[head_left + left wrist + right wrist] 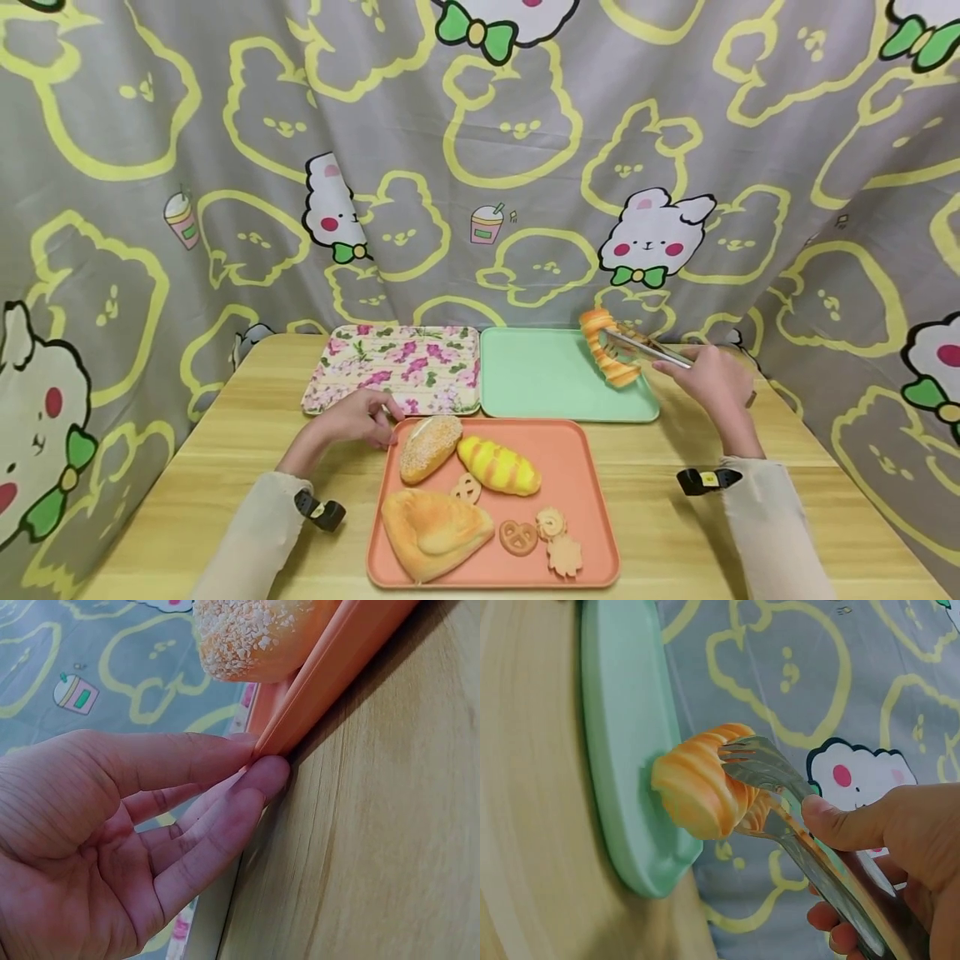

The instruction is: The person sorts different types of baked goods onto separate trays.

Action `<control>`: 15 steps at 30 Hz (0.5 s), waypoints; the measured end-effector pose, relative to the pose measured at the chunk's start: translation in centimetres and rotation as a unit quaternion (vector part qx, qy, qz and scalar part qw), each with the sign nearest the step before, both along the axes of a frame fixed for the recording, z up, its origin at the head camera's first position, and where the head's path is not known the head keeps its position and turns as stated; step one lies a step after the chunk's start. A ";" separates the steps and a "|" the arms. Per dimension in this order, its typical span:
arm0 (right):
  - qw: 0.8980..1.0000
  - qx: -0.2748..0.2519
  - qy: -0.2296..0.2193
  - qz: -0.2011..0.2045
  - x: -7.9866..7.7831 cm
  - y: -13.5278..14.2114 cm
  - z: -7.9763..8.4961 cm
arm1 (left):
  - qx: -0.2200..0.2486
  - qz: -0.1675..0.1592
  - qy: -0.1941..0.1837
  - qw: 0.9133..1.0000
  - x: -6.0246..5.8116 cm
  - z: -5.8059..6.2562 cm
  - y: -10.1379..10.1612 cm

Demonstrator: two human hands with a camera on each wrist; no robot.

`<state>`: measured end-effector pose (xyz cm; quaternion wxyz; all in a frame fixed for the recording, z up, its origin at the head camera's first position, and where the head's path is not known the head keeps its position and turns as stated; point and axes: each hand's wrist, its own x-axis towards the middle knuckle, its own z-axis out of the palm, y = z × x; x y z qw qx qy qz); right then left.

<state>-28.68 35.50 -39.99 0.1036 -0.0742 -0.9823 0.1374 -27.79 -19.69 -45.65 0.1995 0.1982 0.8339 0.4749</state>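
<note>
The ridged orange bread (697, 784) was over the right end of the green tray (540, 375), by that tray's far right corner, tilted; whether its lower end touched the tray I couldn't tell. The metal tongs (769, 766) had it between their forked tips, and the right hand (712, 379) was clamped around their handles. To my eye, the step in hand was placing the bread there; the next move called for lowering it fully, then easing the grip so the tips parted without rolling it. The green tray lay along the tabletop (652, 533)'s far edge, with a floral tray (397, 367) just beside its left edge. Well apart from the right hand, the left hand (360, 419) pinched the orange tray (573, 475) by its far left corner, probably steadying it at the tabletop's near edge. Near that corner lay a crumb-coated bun (431, 450), with a yellow striped bread (498, 467) just right of it; a folded pastry (435, 533) filled the near left corner, and small cookies (517, 537) lay toward the near right. A patterned curtain (525, 208) hung behind everything.
</note>
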 end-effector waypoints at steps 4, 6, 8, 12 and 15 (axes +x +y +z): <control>1.000 -0.006 -0.005 -0.002 0.0 0.0 -0.8 | -0.001 -0.002 -0.009 1.000 0.2 -0.1 -0.1; 1.000 -0.011 -0.008 -0.002 -0.1 0.1 -1.0 | -0.004 -0.001 -0.013 1.000 0.3 -0.1 -0.1; 1.000 -0.015 -0.006 -0.003 -0.1 0.0 -1.1 | -0.005 0.001 -0.015 1.000 0.2 -0.2 -0.1; 1.000 -0.021 -0.001 -0.009 -0.3 0.1 -1.3 | -0.005 0.008 -0.011 1.000 0.1 -0.2 0.1; 0.999 -0.027 -0.016 -0.008 -0.3 0.3 -1.2 | -0.004 0.006 -0.012 1.000 0.0 -0.1 0.1</control>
